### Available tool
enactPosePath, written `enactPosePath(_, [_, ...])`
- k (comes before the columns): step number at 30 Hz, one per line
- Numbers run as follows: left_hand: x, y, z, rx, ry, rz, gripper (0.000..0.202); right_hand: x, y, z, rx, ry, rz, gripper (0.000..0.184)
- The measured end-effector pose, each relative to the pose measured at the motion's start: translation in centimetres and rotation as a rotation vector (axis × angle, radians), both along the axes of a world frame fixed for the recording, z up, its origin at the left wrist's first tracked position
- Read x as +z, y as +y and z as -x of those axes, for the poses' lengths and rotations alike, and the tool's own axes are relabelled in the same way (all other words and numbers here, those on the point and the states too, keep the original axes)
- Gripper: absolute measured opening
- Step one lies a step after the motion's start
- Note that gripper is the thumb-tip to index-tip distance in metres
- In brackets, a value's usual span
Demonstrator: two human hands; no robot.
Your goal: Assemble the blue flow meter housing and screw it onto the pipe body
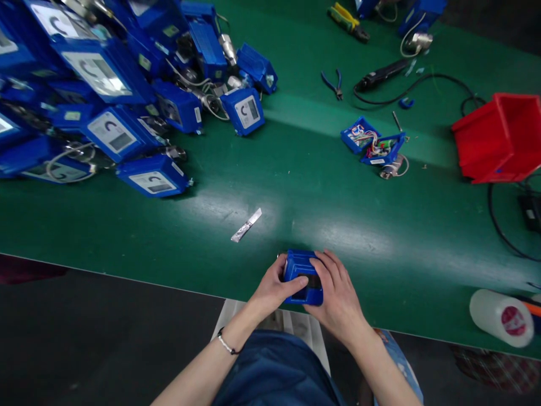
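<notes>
A blue meter housing (301, 259) with a dark display window is held at the table's front edge, between both hands. My left hand (273, 286) grips its left side, with the thumb lying across the front by the window. Around the right side and top edge curl the fingers of my right hand (337, 287). A small silver blade-like strip (246, 225), its kind unclear, lies on the green table (296, 186) just beyond my left hand. The underside of the housing is hidden.
Many blue meters (154, 177) with metal fittings are piled at left. An opened meter (374, 144) shows its wires. Behind it lie blue-handled cutters (333, 84), yellow-green pliers (349, 21) and a black corded tool (382, 74). At right are a red bin (482, 141) and a white bottle (492, 314).
</notes>
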State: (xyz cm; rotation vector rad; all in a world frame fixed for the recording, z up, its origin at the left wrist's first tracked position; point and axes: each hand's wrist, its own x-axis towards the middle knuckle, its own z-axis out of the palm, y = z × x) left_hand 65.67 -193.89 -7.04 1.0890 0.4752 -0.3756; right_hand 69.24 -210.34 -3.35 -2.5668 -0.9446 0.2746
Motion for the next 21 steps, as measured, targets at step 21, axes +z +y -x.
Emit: enactPosePath(21, [0.2, -0.4, 0.8, 0.011, -0.011, -0.053, 0.053, -2.0, 1.2, 1.1, -0.894, 0.788, -0.703, 0.06])
